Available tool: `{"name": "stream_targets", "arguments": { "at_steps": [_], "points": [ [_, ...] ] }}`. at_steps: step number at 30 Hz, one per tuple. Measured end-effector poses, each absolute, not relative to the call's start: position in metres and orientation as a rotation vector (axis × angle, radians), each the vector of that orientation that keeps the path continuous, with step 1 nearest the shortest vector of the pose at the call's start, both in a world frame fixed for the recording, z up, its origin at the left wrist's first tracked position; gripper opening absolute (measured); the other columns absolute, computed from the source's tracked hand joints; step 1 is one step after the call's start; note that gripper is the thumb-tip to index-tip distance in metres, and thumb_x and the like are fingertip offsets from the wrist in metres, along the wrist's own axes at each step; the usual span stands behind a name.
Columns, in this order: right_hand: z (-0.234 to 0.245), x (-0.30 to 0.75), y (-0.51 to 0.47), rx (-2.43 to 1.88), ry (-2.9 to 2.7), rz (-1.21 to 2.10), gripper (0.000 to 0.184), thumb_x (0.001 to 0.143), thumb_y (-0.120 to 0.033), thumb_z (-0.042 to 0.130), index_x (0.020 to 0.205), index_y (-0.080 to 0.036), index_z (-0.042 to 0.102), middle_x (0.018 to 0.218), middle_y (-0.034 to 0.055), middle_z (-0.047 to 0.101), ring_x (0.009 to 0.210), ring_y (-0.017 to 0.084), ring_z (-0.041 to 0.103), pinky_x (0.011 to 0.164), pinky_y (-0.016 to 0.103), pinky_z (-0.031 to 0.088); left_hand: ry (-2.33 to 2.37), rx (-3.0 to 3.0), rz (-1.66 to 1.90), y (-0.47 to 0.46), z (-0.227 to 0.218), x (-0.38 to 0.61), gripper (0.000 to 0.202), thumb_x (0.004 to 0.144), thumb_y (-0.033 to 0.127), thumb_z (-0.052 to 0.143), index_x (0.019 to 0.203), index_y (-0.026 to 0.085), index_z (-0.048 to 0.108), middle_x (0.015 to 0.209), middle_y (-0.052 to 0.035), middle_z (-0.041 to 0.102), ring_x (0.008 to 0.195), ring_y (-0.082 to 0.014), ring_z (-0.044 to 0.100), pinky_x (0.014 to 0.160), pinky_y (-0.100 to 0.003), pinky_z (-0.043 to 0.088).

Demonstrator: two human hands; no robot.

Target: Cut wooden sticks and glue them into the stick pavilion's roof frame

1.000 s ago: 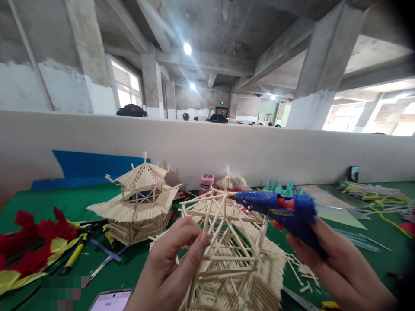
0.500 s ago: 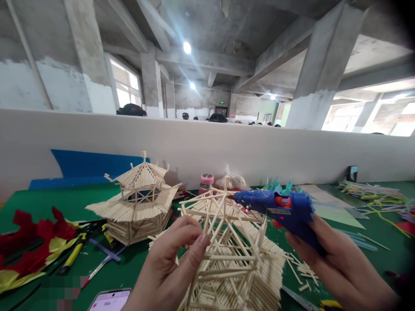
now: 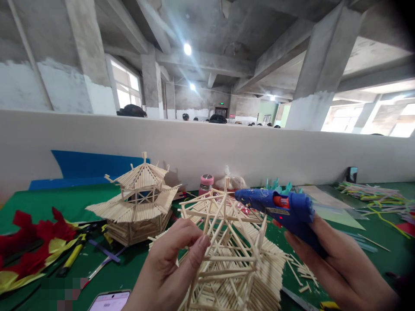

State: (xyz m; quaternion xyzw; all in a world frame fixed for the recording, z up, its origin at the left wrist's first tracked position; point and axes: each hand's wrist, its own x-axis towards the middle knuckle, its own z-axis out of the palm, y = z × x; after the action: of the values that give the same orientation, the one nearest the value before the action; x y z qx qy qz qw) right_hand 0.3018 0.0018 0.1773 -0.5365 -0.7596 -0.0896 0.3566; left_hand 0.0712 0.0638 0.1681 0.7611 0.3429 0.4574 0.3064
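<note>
My right hand (image 3: 343,259) grips a blue hot glue gun (image 3: 275,205) by its handle. The gun's nozzle reaches the top joint of a pavilion model (image 3: 231,259) built of thin wooden sticks. Its upper roof is a bare frame of slanting sticks, while the lower roof is covered with sticks laid side by side. My left hand (image 3: 175,263) is closed at the model's left side, thumb and forefinger pinching around an upright stick; the exact contact is partly hidden. To the left stands a second wooden-stick pavilion (image 3: 139,203) with both roofs covered.
A phone (image 3: 112,300) lies at the front left, near a yellow cutter (image 3: 74,255) and red cloth-like pieces (image 3: 35,233). Behind the model are a pink-lidded bottle (image 3: 206,183) and a white partition (image 3: 181,147). Stick offcuts (image 3: 303,272) and coloured strips (image 3: 372,192) lie right.
Hardly anything differs. The glue gun's nozzle stays at the top joint, shifted very slightly, and my left hand keeps its place.
</note>
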Motion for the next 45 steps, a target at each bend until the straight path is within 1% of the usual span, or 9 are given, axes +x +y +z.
{"name": "stream_targets", "arguments": {
  "at_steps": [6, 11, 15, 19, 23, 29, 32, 39, 45],
  "points": [
    [0.1773, 0.3032, 0.0011, -1.376, -1.96, -0.215, 0.006, 0.079, -0.021, 0.044, 0.084, -0.023, 0.042, 0.052, -0.0044, 0.045, 0.04, 0.01, 0.042, 0.035, 0.02, 0.037, 0.908, 2.031, 1.194, 0.0641, 0.168, 0.07, 0.022, 0.08, 0.028, 0.044, 0.059, 0.02, 0.049, 0.06, 0.0014, 0.044, 0.061, -0.0117, 0.043, 0.05, -0.019, 0.035],
    [0.1747, 0.3036, -0.0002, -1.357, -1.993, -0.182, 0.003, 0.08, -0.021, 0.041, 0.082, -0.023, 0.042, 0.051, -0.004, 0.046, 0.039, 0.009, 0.042, 0.034, 0.02, 0.037, 0.927, 2.022, 1.194, 0.0641, 0.1673, 0.0704, 0.022, 0.079, 0.029, 0.044, 0.06, 0.02, 0.05, 0.061, 0.0017, 0.045, 0.06, -0.0116, 0.044, 0.051, -0.02, 0.036],
    [0.1761, 0.3024, 0.0, -1.343, -1.96, -0.245, 0.006, 0.079, -0.021, 0.042, 0.085, -0.022, 0.041, 0.05, -0.0048, 0.043, 0.037, 0.009, 0.04, 0.033, 0.02, 0.036, 0.919, 2.011, 1.189, 0.0635, 0.1679, 0.0708, 0.021, 0.079, 0.029, 0.044, 0.06, 0.02, 0.049, 0.061, 0.0017, 0.044, 0.061, -0.0116, 0.044, 0.051, -0.02, 0.036],
    [0.1804, 0.3013, -0.0005, -1.379, -1.971, -0.247, 0.005, 0.08, -0.021, 0.042, 0.084, -0.022, 0.04, 0.052, -0.0045, 0.044, 0.04, 0.009, 0.041, 0.035, 0.018, 0.038, 0.916, 2.028, 1.177, 0.064, 0.1674, 0.07, 0.022, 0.079, 0.029, 0.044, 0.06, 0.02, 0.048, 0.061, 0.0016, 0.043, 0.061, -0.0117, 0.043, 0.051, -0.02, 0.036],
    [0.1824, 0.3005, -0.0004, -1.406, -1.968, -0.264, 0.003, 0.081, -0.022, 0.042, 0.082, -0.023, 0.04, 0.051, -0.0045, 0.043, 0.04, 0.01, 0.041, 0.033, 0.018, 0.035, 0.91, 2.043, 1.172, 0.0649, 0.1665, 0.0693, 0.022, 0.08, 0.029, 0.043, 0.06, 0.02, 0.047, 0.061, 0.0007, 0.042, 0.061, -0.0125, 0.042, 0.05, -0.02, 0.036],
    [0.178, 0.3026, 0.0012, -1.387, -1.976, -0.205, 0.008, 0.081, -0.023, 0.041, 0.089, -0.023, 0.04, 0.055, -0.0032, 0.048, 0.042, 0.011, 0.043, 0.036, 0.02, 0.039, 0.916, 2.03, 1.192, 0.0645, 0.1667, 0.0698, 0.022, 0.079, 0.029, 0.044, 0.059, 0.02, 0.048, 0.06, 0.0015, 0.043, 0.061, -0.0118, 0.042, 0.051, -0.02, 0.036],
    [0.1762, 0.3049, 0.0016, -1.408, -2.0, -0.171, 0.007, 0.081, -0.023, 0.042, 0.088, -0.023, 0.041, 0.056, -0.0033, 0.048, 0.043, 0.01, 0.044, 0.038, 0.02, 0.04, 0.924, 2.017, 1.199, 0.0644, 0.1666, 0.0703, 0.022, 0.079, 0.029, 0.045, 0.059, 0.02, 0.048, 0.06, 0.0018, 0.042, 0.06, -0.0116, 0.042, 0.05, -0.019, 0.036],
    [0.1768, 0.3065, 0.0013, -1.426, -1.984, -0.206, 0.003, 0.081, -0.024, 0.042, 0.083, -0.022, 0.04, 0.056, -0.0035, 0.046, 0.043, 0.01, 0.043, 0.036, 0.019, 0.037, 0.913, 2.008, 1.215, 0.0644, 0.1667, 0.0706, 0.022, 0.078, 0.03, 0.045, 0.058, 0.02, 0.049, 0.059, 0.0024, 0.043, 0.06, -0.0117, 0.043, 0.052, -0.02, 0.035],
    [0.1805, 0.3027, 0.0013, -1.411, -1.965, -0.272, 0.002, 0.082, -0.022, 0.04, 0.082, -0.022, 0.038, 0.052, -0.0051, 0.044, 0.041, 0.008, 0.04, 0.035, 0.018, 0.035, 0.888, 2.011, 1.197, 0.0647, 0.166, 0.0701, 0.022, 0.079, 0.028, 0.044, 0.06, 0.02, 0.048, 0.06, 0.0023, 0.043, 0.061, -0.0115, 0.042, 0.052, -0.02, 0.034]
  ]
}}
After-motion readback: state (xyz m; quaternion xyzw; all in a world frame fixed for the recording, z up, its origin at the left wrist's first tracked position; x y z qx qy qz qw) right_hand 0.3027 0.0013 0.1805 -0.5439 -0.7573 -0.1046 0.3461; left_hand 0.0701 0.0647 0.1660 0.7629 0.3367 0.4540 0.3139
